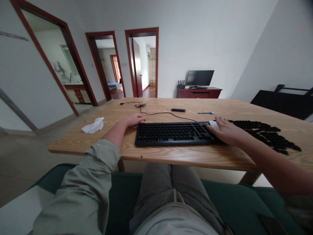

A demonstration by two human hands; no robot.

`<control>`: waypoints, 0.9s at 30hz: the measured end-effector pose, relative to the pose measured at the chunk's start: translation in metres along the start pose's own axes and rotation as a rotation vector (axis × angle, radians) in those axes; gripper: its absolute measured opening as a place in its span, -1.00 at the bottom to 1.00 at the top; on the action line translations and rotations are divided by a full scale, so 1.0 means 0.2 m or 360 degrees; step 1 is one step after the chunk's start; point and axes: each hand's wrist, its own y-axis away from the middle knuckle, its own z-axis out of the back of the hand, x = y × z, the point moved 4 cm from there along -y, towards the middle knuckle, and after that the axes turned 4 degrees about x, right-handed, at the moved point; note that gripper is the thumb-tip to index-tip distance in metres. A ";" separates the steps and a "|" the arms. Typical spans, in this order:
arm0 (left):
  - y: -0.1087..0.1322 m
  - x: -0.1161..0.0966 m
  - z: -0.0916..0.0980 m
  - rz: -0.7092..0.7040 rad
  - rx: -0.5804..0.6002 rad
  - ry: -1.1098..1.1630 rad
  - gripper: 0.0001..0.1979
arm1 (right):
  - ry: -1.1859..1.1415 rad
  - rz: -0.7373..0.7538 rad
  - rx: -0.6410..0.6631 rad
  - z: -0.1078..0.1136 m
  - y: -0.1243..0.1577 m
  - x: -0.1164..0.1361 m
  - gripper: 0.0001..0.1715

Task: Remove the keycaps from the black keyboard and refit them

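Head view: right-hand fingers (221, 125) splay over a smooth white mouse (213, 124), left-hand fingers (140, 118) curl empty beside the black keyboard (174, 133).

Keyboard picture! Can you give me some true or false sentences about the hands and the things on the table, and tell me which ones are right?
1. The right hand rests over the right end of the black keyboard. True.
2. The left hand is holding the crumpled white tissue. False: the tissue lies apart from it on the wooden table.
3. A black cable lies on the table behind the keyboard. True.
4. The dark screen stands on the table. False: it stands on a red-brown cabinet across the room.
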 end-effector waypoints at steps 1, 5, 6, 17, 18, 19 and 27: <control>0.00 0.00 0.00 -0.0002 0.0005 0.0003 -0.52 | -0.0023 -0.0060 0.0067 -0.01 -0.02 0.02 0.04; 0.00 -0.01 0.00 -0.0055 -0.0004 -0.0033 -0.50 | -0.0058 -0.0107 0.0222 -0.07 -0.05 0.10 0.10; -0.01 -0.01 0.00 -0.0069 -0.0011 -0.0057 -0.50 | -0.0055 -0.0090 0.0214 -0.07 -0.05 0.11 0.11; -0.03 0.00 -0.02 -0.0064 -0.0016 -0.0079 -0.49 | -0.0296 0.0571 0.0062 0.04 0.05 0.97 0.04; -0.04 0.01 -0.02 -0.0075 -0.0017 -0.0069 -0.49 | -0.0334 0.0641 0.0047 0.05 0.05 1.08 0.04; -0.05 0.02 -0.02 -0.0093 -0.0014 -0.0066 -0.50 | -0.0363 0.0718 0.0034 0.06 0.05 1.19 0.05; -0.06 0.02 -0.01 -0.0139 -0.0054 -0.0020 -0.57 | -0.0483 0.1102 -0.0113 0.12 0.11 1.73 0.01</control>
